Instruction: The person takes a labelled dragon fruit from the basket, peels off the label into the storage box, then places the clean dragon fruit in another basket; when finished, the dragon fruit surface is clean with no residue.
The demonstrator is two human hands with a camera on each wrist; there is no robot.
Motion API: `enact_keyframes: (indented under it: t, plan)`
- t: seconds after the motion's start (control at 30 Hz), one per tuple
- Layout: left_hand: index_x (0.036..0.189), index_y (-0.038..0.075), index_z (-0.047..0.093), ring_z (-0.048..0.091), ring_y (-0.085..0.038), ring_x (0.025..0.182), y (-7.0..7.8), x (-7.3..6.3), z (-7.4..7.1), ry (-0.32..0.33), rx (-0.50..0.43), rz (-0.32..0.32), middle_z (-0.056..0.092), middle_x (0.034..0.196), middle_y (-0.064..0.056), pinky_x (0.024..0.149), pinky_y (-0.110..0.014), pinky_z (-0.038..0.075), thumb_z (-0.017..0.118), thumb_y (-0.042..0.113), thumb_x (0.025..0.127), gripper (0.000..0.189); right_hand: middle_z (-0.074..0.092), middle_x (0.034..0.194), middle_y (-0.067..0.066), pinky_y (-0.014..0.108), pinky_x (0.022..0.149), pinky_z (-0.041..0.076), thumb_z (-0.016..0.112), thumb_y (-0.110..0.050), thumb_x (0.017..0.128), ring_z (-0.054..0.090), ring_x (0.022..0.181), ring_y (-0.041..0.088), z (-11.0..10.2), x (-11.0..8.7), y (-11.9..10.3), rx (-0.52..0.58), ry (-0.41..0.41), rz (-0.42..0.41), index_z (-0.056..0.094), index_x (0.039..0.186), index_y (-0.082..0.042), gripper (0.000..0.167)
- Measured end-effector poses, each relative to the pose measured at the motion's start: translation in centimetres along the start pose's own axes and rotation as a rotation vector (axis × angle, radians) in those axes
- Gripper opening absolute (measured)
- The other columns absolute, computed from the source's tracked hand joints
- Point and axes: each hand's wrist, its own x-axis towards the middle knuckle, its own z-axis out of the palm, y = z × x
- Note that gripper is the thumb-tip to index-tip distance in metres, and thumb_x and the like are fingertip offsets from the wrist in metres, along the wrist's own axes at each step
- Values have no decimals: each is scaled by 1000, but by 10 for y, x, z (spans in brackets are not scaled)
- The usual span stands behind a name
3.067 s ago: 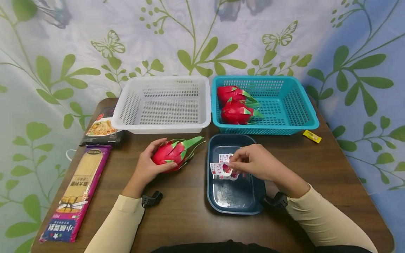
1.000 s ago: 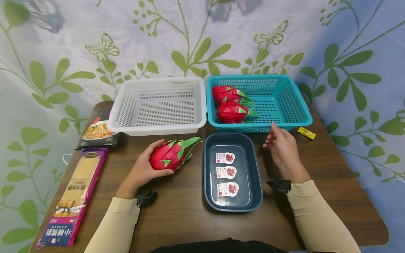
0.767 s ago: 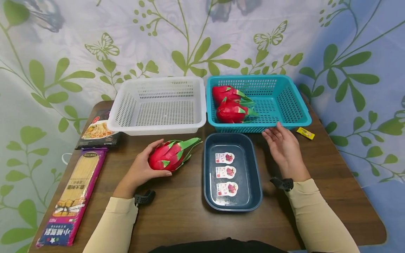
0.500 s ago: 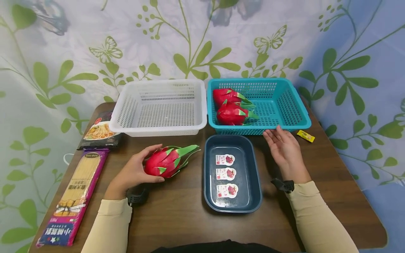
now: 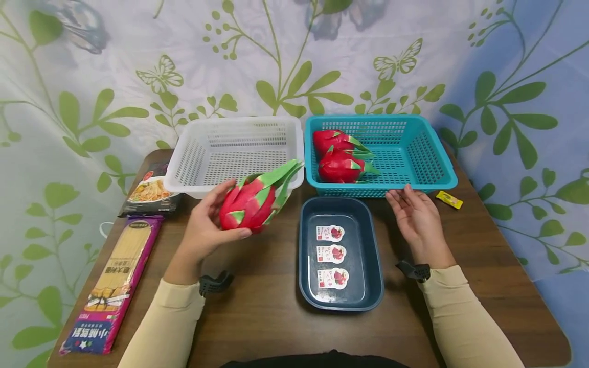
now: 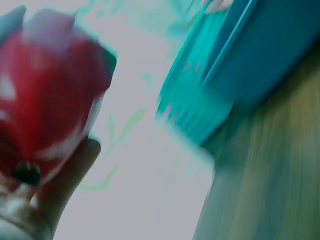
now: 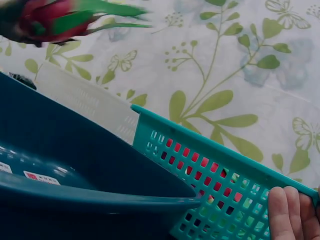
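Note:
My left hand [image 5: 202, 225] grips a red dragon fruit [image 5: 250, 207] with green leaf tips, fingers behind it and thumb along the near side. The fruit is raised off the table, its tips overlapping the front of the white basket [image 5: 234, 191] in the head view. Its red skin fills the left of the left wrist view, blurred. My right hand [image 5: 416, 220] has loosely bent fingers, palm up, at the front rim of the teal basket [image 5: 391, 190]; whether it touches the rim I cannot tell. Two more dragon fruits [image 5: 339, 166] lie in that basket's left part.
A dark blue tray [image 5: 340, 301] stands between my hands, with three dragon-fruit stickers [image 5: 331, 254] in a column. Leftward lie a noodle packet [image 5: 112, 286] and a black food packet [image 5: 149, 191]. A small yellow packet [image 5: 449, 199] is right of the teal basket.
My left hand has lifted the dragon fruit off the table, tilting its tips upward. Earlier, my right hand laid the stickers apart in the tray and moved right to the teal basket's rim.

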Motion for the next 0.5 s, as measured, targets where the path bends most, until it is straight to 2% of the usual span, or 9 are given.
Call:
enact_keyframes:
  t: [0.07, 0.17, 0.3, 0.43, 0.5]
  plan:
    - [159, 16, 46, 52, -27, 133, 5, 18, 25, -18, 13, -10, 53, 150, -5, 95, -38, 57, 97, 4, 73, 101, 64, 101, 21, 43, 99, 54, 65, 0, 102, 70, 97, 32, -2, 0, -1, 3, -7, -4, 52, 102, 4, 14]
    - [159, 21, 45, 49, -22, 134, 12, 46, 58, -88, 102, 30, 52, 150, 3, 89, -40, 60, 98, 18, 75, 100, 66, 100, 21, 43, 99, 54, 64, 0, 103, 71, 97, 32, -3, -1, -1, 12, -19, -2, 53, 101, 4, 12]
    - [159, 15, 44, 52, -18, 128, 26, 86, 101, -149, 202, 119, 54, 145, 3, 84, -36, 61, 98, 26, 75, 100, 68, 99, 22, 43, 98, 54, 63, -1, 103, 71, 97, 32, -5, -1, -3, 13, -45, -13, 53, 102, 5, 12]
    - [156, 8, 45, 56, -17, 124, 38, 123, 143, -139, 328, 181, 58, 141, -3, 85, -29, 59, 98, 31, 74, 100, 67, 101, 23, 43, 98, 54, 62, -2, 104, 71, 98, 32, -4, -1, -3, 2, -63, -14, 53, 105, 5, 12]
    - [155, 7, 45, 55, -18, 124, 40, 139, 161, -116, 378, 165, 58, 142, -5, 85, -27, 58, 97, 33, 75, 99, 67, 103, 22, 42, 99, 53, 62, -2, 104, 71, 99, 31, -3, -1, -3, -19, -59, -10, 52, 107, 5, 12]
